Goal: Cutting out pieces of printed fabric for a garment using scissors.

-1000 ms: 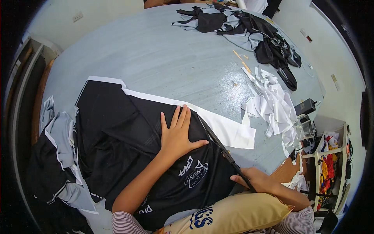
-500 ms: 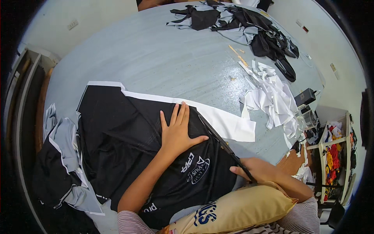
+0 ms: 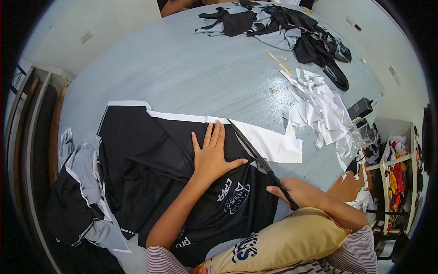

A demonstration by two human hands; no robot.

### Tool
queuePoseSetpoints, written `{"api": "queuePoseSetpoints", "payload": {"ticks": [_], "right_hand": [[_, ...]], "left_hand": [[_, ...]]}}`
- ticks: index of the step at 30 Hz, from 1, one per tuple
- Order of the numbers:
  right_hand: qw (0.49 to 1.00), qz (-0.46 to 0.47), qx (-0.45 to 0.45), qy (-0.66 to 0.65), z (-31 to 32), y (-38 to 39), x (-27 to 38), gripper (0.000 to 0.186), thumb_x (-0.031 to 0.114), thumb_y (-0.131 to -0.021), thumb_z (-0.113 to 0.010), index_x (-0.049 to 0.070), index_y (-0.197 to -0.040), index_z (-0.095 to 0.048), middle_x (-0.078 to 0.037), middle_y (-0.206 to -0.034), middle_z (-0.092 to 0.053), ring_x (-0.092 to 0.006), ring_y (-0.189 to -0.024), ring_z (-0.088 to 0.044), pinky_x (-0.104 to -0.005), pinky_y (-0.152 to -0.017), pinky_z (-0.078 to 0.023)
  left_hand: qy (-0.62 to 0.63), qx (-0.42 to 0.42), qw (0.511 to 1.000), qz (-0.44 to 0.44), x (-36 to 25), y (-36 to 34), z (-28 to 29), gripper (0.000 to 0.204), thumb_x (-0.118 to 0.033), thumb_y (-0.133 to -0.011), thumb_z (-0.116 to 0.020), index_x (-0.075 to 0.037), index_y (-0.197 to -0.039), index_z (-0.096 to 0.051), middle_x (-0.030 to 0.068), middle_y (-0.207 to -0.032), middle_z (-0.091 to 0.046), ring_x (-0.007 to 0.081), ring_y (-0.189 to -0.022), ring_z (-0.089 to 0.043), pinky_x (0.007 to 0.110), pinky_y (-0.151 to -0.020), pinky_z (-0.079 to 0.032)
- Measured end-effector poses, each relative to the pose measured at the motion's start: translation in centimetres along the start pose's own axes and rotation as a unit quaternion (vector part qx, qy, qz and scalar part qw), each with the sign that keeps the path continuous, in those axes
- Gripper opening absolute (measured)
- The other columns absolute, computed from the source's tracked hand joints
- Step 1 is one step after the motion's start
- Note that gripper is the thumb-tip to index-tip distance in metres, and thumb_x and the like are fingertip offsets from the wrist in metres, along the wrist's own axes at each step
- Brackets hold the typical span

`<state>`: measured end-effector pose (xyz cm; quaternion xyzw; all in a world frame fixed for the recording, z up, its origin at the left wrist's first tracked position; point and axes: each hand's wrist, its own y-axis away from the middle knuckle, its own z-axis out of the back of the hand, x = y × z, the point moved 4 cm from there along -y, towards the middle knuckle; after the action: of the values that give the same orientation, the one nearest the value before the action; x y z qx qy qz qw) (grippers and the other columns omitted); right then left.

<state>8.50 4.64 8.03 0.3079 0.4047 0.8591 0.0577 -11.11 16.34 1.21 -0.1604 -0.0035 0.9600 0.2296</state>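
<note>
A black printed fabric piece with a white border lies on the table. My left hand rests flat on it, fingers spread, fingertips close to the border. Long dark scissors are gripped in my right hand, their handles partly hidden by it. The blades point away from me and to the left, lying along the line where the black cloth meets a wide white flap. Their tip reaches the border just right of my left fingertips.
White fabric scraps and a black and grey cloth heap lie at the right and far side of the grey table. Grey and black pieces hang at left. A yellow cushion sits against me.
The scissors have moved farther forward, and their tip now reaches the white border. My left hand keeps its place on the cloth. The whole view has shifted slightly.
</note>
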Motion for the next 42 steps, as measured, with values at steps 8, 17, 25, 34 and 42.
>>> {"api": "queuePoseSetpoints", "payload": {"ticks": [8,17,25,34,42], "right_hand": [[0.999,-0.003,-0.01,-0.036,0.1,0.0,-1.2,0.059,0.052,-0.093,-0.047,-0.005,-0.082,-0.058,-0.019,-0.059,-0.056,-0.0332,-0.057,-0.058,-0.0408,-0.057,-0.045],[0.971,0.063,0.011,-0.23,2.0,1.7,-7.8,0.037,0.036,-0.091,-0.06,0.001,-0.08,-0.057,-0.005,-0.062,-0.058,-0.0127,-0.054,-0.058,-0.0275,-0.051,-0.044],[0.991,0.133,0.011,-0.012,3.7,5.0,-12.4,0.044,0.042,-0.088,-0.062,-0.001,-0.09,-0.057,-0.012,-0.071,-0.057,-0.0237,-0.067,-0.056,-0.0363,-0.062,-0.045],[0.971,0.103,0.177,0.12,6.1,2.6,-8.9,0.062,0.059,-0.091,-0.046,-0.003,-0.091,-0.053,-0.02,-0.078,-0.054,-0.0312,-0.076,-0.055,-0.0388,-0.071,-0.044],[0.967,0.103,0.191,0.136,6.2,-0.3,-7.6,0.065,0.063,-0.09,-0.045,-0.002,-0.09,-0.052,-0.014,-0.071,-0.054,-0.025,-0.068,-0.055,-0.0358,-0.063,-0.044]], "left_hand": [[-0.003,-0.019,1.0,-0.013,-0.1,-0.1,0.4,0.122,-0.078,-0.062,-0.06,0.004,-0.145,-0.022,0.0154,-0.152,-0.024,0.0259,-0.143,-0.016,0.063,-0.109,0.0],[0.006,0.086,0.989,-0.118,-0.6,1.2,1.3,0.111,-0.072,-0.064,-0.065,-0.01,-0.147,-0.027,0.0132,-0.155,-0.016,0.0286,-0.144,-0.011,0.062,-0.11,-0.001],[0.18,-0.016,0.979,0.092,-1.7,3.1,2.1,0.071,-0.053,-0.085,-0.058,-0.007,-0.137,-0.043,0.0158,-0.142,-0.042,0.0299,-0.138,-0.028,0.056,-0.112,-0.012],[0.004,-0.125,0.982,0.145,-4.5,5.1,-0.7,0.102,-0.067,-0.073,-0.061,0.002,-0.142,-0.032,0.0187,-0.149,-0.03,0.0322,-0.141,-0.021,0.054,-0.112,-0.009],[0.018,-0.143,0.976,0.166,-4.6,5.2,-0.6,0.11,-0.067,-0.069,-0.064,0.01,-0.139,-0.03,0.0239,-0.148,-0.028,0.0314,-0.141,-0.021,0.051,-0.113,-0.011]]}}
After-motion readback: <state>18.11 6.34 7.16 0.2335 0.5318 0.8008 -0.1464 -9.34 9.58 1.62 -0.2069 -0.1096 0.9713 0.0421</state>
